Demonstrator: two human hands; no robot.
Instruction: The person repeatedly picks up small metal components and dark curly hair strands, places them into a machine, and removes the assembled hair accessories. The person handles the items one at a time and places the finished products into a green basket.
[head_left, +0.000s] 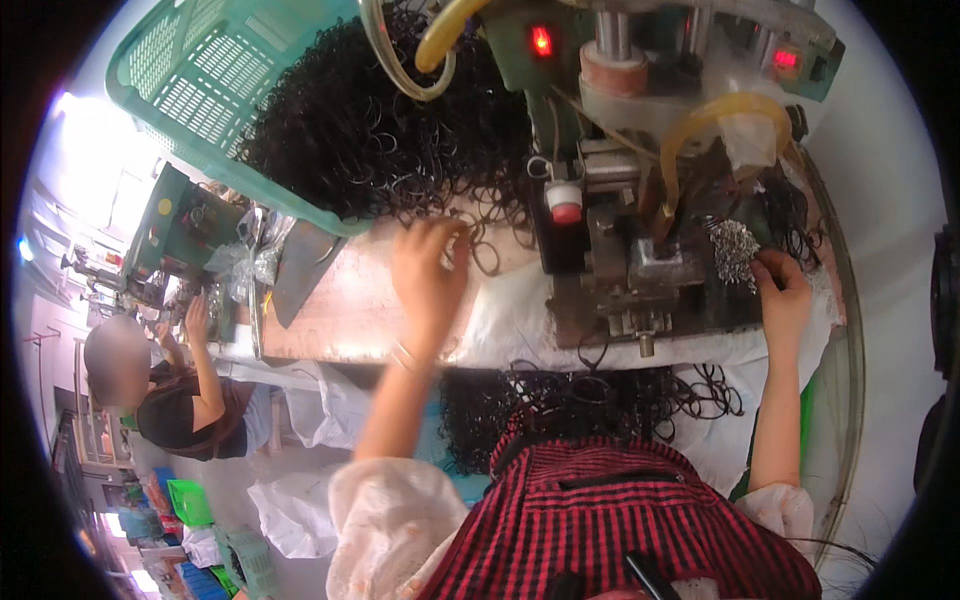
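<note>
My left hand point(428, 268) reaches into a heap of thin black elastic loops point(380, 130) that spill from a tilted green plastic basket point(215, 85); its fingers pinch at loops near the heap's front edge. My right hand point(782, 295) rests on the right of a small green press machine point(620, 150), fingertips at a pile of small silver metal pieces point(735, 250). More black loops point(570, 400) lie in my lap below the bench edge, above my red and black checked garment point(610, 520).
The machine has red lamps, yellow hoses point(720, 110) and a red-topped knob point(566, 202) on a brown bench point(340, 310) with white cloth along its edge. At the left another person point(180, 400) sits at a second green machine point(180, 225).
</note>
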